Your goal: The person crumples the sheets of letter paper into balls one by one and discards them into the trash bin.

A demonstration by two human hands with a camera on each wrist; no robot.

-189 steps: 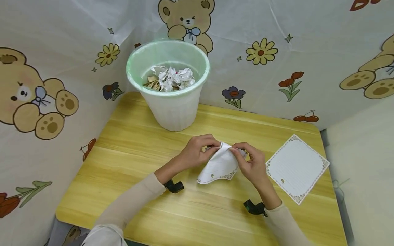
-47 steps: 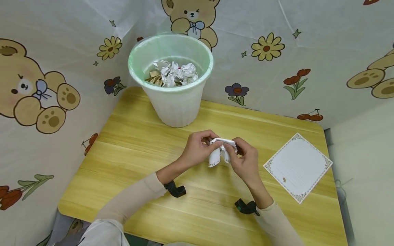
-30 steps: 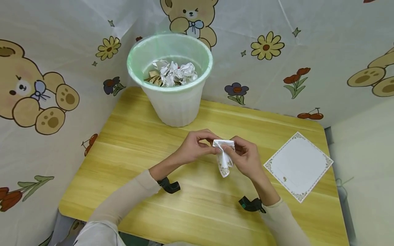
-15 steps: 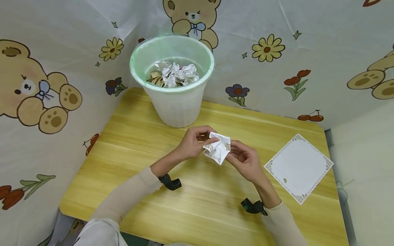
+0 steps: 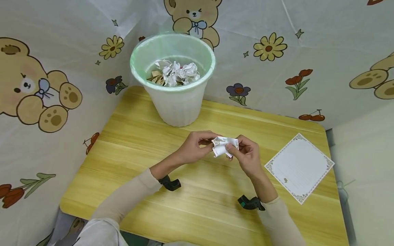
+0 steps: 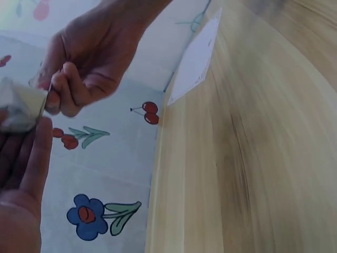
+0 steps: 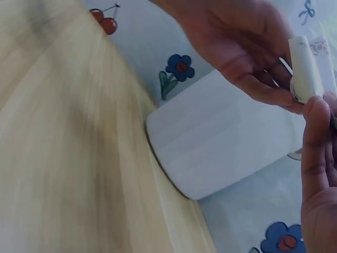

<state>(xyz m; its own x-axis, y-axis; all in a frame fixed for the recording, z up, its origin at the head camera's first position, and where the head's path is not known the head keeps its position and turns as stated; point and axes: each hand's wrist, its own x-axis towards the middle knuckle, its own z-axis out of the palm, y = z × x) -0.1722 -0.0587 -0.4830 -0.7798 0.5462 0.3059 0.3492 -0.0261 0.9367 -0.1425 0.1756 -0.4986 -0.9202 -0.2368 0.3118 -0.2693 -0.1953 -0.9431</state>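
Nearest me, well short of the white bin [image 5: 180, 111], my pale sleeves [image 5: 126, 194] end at the wrists, with a black wrist mount [image 5: 171, 183] beside each. Beyond them, in front of the bin and a little to its right, one small folded paper [image 5: 220, 150] is up off the table [image 5: 215, 212]. My right hand [image 5: 249, 155] pinches it, thumb on the near face and fingers behind; my left hand [image 5: 194, 148] holds its left edge between thumb and fingers (the paper hides some of the tips from me).

The step seems to be working this paper smaller. To do it well, I would let one hand anchor the creases while the other tucks in loose corners, since it would likely spring apart if both eased off together. Light, even pressure should spare it a tear.

To the bin's right and nearer me, a brown-bordered sheet [image 5: 300, 165] lies flat, touched by neither hand. Farther off stands the bin itself, crumpled white paper [image 5: 176, 73] inside; behind the bin hangs the bear-print cloth [image 5: 240, 20].
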